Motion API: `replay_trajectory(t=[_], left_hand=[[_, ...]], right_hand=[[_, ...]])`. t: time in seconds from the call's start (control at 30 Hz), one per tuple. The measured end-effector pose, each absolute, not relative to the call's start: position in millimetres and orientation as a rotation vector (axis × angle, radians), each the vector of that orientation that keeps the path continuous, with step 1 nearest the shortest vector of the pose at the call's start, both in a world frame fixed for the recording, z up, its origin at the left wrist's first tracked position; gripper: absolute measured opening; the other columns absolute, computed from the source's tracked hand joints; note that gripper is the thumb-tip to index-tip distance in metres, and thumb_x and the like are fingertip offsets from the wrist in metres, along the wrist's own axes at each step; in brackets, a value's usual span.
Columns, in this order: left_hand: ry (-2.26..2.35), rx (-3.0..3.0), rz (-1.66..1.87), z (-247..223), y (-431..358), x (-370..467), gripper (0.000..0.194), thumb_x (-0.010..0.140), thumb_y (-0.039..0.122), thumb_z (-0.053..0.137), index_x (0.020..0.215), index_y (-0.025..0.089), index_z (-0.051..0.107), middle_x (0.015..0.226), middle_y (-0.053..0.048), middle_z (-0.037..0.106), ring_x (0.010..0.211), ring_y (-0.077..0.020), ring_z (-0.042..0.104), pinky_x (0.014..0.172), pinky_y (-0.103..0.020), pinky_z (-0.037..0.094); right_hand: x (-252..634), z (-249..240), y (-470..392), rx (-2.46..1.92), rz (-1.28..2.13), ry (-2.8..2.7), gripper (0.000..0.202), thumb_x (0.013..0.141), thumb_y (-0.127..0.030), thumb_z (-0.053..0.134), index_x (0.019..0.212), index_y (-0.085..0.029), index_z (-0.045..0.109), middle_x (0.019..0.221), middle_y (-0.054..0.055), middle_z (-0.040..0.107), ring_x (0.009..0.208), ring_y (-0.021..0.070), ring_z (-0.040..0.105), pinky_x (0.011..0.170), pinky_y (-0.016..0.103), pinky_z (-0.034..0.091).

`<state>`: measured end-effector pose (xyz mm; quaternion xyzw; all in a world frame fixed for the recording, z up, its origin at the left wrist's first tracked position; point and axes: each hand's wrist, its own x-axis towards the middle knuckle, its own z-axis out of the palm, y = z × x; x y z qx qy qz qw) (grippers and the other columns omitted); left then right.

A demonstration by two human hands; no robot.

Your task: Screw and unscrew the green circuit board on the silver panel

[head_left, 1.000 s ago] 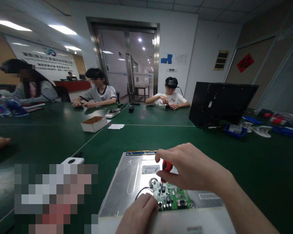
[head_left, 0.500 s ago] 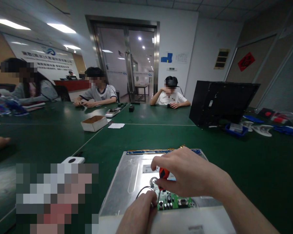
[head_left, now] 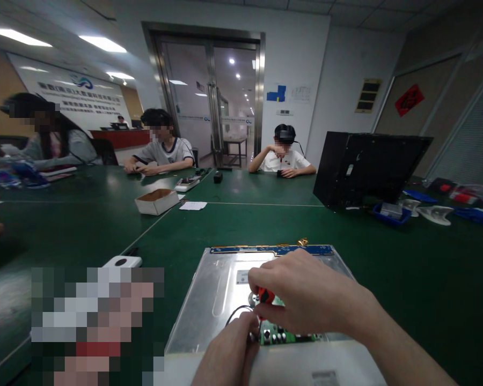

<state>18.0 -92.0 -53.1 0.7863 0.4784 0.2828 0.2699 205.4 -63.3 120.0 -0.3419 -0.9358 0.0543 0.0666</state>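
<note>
**Screwdriver on circuit board, both hands at work**

Right hand (head_left: 306, 295) is closed around a screwdriver (head_left: 265, 296) with a red and black handle, held roughly upright, tip down at the left edge of a green circuit board (head_left: 284, 336). Tip contact point is hidden by the fingers. Left hand (head_left: 229, 354) lies just beside the tip, fingers curled and pressed against the board's left edge; whether it grips anything cannot be told.

The board sits on the back of a silver metal panel (head_left: 209, 300), which lies flat on the green table (head_left: 406, 268), near edge toward the person. A black wire (head_left: 235, 312) loops across the panel to the board. A blue strip (head_left: 273, 249) runs along the panel's far edge.

Elsewhere: white device (head_left: 123, 261) left of the panel; black monitor (head_left: 370, 169) standing far right; open cardboard box (head_left: 158, 201) mid-table. Three other people sit at the far side.
</note>
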Motion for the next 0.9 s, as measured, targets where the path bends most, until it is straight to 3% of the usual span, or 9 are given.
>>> replay_trajectory(t=[0.9], left_hand=[[1.303,2.165,0.823,-61.8,-90.4,17.1,0.012,0.087,0.026,0.048,0.089,0.026,0.059,0.077,-0.002,0.067,0.069,-0.0204,0.066,0.059,-0.023,0.049]], right_hand=[[200.0,112.7,-65.7,-1.04,0.061,-2.817,0.015,0.084,-0.031,0.065,0.088,-0.019,0.058,0.077,0.0,0.07,0.064,0.0148,0.06,0.05,0.027,0.022]])
